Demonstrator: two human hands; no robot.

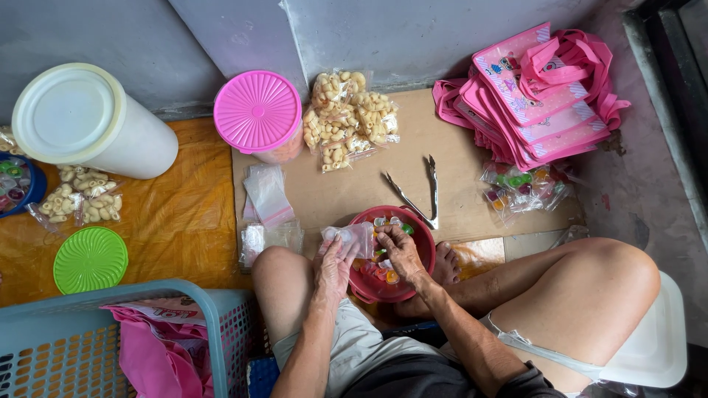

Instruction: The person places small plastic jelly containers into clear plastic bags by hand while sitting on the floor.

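A red bowl (424, 239) of small coloured jelly cups rests between my legs on the floor. My left hand (332, 269) holds a small clear plastic bag (354, 237) open at the bowl's left rim. My right hand (400, 250) reaches into the bowl, fingers curled over the jelly cups; whether it grips one I cannot tell.
Metal tongs (420, 193) lie on cardboard behind the bowl. Bags of puffed snacks (346, 118), a pink-lidded tub (258, 112), a white tub (81, 121), pink tote bags (538, 92), filled candy bags (523, 184), empty bags (267, 195), a green lid (90, 259) and a blue basket (110, 339) surround me.
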